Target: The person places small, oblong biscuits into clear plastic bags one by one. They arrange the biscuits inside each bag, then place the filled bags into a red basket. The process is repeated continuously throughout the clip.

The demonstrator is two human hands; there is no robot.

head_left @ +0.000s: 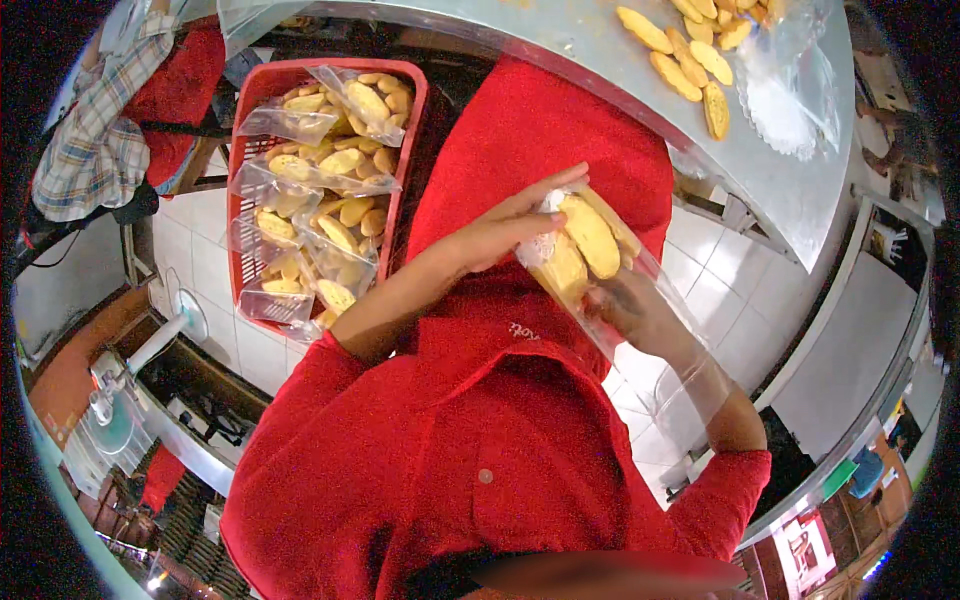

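A steel table curves across the upper right of the frame, bearing loose oblong biscuits and an empty clear bag. At upper left, a red crate is filled with sealed biscuit packs. At centre, over a red apron, the clear bag of biscuits is likely light, slippery film with brittle contents, best taken by its film edges. The right hand cups it from beneath, fingers curled round; the left hand pinches its open top
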